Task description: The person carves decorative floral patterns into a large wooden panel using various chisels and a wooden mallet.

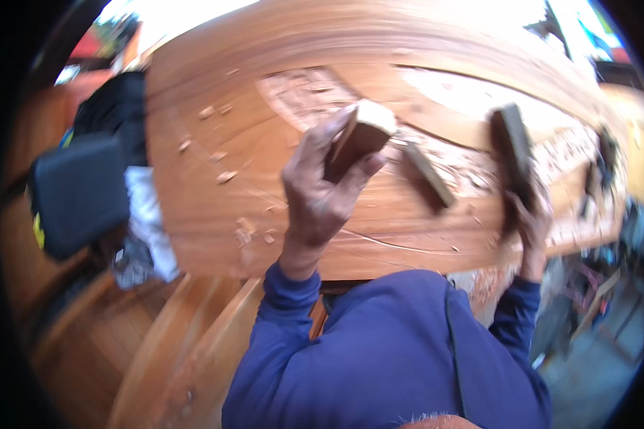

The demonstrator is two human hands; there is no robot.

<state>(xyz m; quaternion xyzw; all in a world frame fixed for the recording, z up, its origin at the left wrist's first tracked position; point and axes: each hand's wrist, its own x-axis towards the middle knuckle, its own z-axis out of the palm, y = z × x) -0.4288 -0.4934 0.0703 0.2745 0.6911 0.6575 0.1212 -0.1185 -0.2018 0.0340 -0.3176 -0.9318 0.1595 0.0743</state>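
Note:
My left hand [318,182] is closed around a brown wooden block [363,134] with a pale end face, lifted over the wooden panel [200,164]. To the right, my right hand [533,218] grips the near end of a long, dark, bar-like block [511,139], smeared by motion; its exact kind cannot be made out. Between the two hands a smaller dark oblong block [429,176] lies on the panel. Carved recesses with a rough, chipped floor [304,93] run across the panel, next to smooth raised wood.
Loose wood chips [225,176] are scattered over the panel's left part. Several blurred dark tools [597,171] lie at its right end. Left of the panel are a dark case [79,196] and a whitish plastic bag [150,222]. Wooden boards [186,343] stand below, at the near left.

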